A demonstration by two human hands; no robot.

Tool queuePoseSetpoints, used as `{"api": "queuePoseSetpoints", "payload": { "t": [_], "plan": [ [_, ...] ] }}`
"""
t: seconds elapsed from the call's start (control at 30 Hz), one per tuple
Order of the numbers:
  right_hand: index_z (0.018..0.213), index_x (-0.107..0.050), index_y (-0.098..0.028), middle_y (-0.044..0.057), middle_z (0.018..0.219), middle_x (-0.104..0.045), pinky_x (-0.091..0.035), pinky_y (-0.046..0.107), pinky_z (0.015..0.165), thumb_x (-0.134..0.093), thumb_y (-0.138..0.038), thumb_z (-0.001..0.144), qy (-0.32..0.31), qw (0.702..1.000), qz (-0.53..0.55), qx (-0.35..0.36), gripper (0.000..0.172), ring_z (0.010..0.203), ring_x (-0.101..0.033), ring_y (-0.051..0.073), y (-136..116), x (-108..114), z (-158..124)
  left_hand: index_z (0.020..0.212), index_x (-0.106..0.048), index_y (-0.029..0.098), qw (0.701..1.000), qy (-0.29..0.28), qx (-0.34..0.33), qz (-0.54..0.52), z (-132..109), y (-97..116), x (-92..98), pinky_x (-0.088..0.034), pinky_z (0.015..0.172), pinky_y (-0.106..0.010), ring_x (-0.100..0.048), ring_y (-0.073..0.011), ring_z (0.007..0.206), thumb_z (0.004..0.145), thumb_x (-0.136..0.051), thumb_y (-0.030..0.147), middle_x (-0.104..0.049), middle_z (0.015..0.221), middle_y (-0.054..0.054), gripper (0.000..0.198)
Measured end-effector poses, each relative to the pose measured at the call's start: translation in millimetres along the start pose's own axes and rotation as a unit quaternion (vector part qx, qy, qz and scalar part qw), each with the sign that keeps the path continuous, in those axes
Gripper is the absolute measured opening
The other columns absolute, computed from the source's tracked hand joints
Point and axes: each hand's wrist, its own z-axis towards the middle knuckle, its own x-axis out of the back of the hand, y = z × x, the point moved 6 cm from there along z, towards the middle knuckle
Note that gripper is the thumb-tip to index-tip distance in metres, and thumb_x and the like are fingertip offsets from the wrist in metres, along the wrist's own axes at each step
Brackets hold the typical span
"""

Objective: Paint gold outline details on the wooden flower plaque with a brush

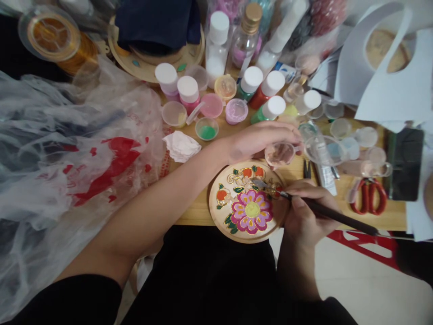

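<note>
A round wooden plaque (pixel 252 210) lies at the table's front edge, decorated with a pink and purple flower, gold outlines, green leaves and orange shapes. My right hand (pixel 304 212) is closed round a dark-handled tool (pixel 333 216), whose metal tip is over the plaque's upper part. Just beyond the plaque, my left hand (pixel 265 137) holds a small clear cup (pixel 279 155) with pinkish-brown contents, its fingers curled behind the rim. The cup sits above the plaque's upper edge.
Behind my hands stand small cups, among them one with green paint (pixel 207 131), and white-capped bottles (pixel 251 80). A crumpled tissue (pixel 181 146) lies left. Red-handled pliers (pixel 368 196) and a dark phone-like slab (pixel 405 164) are right. Plastic bags (pixel 77 149) cover the left side.
</note>
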Motion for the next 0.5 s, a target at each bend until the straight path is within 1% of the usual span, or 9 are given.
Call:
{"api": "queuePoseSetpoints", "payload": {
  "t": [0.1, 0.17, 0.37, 0.5],
  "plan": [
    [0.078, -0.070, -0.021, 0.001, 0.067, -0.064, -0.045, 0.032, 0.059, -0.062, -0.011, 0.077, -0.016, 1.000, -0.002, 0.003, 0.013, 0.065, -0.057, 0.016, 0.4, -1.6, 0.0, 0.074, -0.062, 0.011, 1.000, 0.010, 0.013, 0.015, -0.2, -0.4, 0.6, -0.043, 0.059, -0.021, -0.057, -0.0075, 0.061, 0.087, -0.053, 0.022, -0.060, 0.071, -0.001, 0.020],
    [0.079, -0.070, -0.022, 0.001, 0.067, -0.064, -0.045, 0.032, 0.059, -0.062, -0.012, 0.078, -0.024, 1.000, -0.004, 0.006, 0.012, 0.065, -0.057, 0.016, 0.6, -2.2, 0.2, 0.072, -0.061, 0.011, 1.000, 0.014, 0.015, 0.017, -0.5, 0.9, -0.2, -0.042, 0.059, -0.021, -0.056, -0.0072, 0.060, 0.088, -0.051, 0.020, -0.059, 0.070, 0.000, 0.021],
    [0.080, -0.070, -0.021, 0.001, 0.068, -0.065, -0.045, 0.032, 0.059, -0.062, -0.011, 0.079, -0.025, 1.000, 0.005, 0.014, 0.013, 0.066, -0.058, 0.016, 1.7, -1.4, 0.7, 0.071, -0.060, 0.012, 0.999, 0.028, 0.030, 0.023, -1.1, 1.5, -1.3, -0.042, 0.057, -0.022, -0.055, -0.0082, 0.057, 0.089, -0.049, 0.018, -0.058, 0.064, -0.001, 0.021],
    [0.081, -0.071, -0.021, 0.001, 0.069, -0.065, -0.045, 0.031, 0.060, -0.063, -0.012, 0.080, -0.032, 0.999, 0.012, 0.006, 0.012, 0.066, -0.059, 0.015, 2.8, -2.0, 0.5, 0.071, -0.061, 0.011, 0.999, 0.023, 0.014, 0.019, -0.1, 1.2, -0.2, -0.042, 0.058, -0.023, -0.056, -0.0091, 0.059, 0.087, -0.051, 0.019, -0.060, 0.065, -0.002, 0.021]
  ]
}}
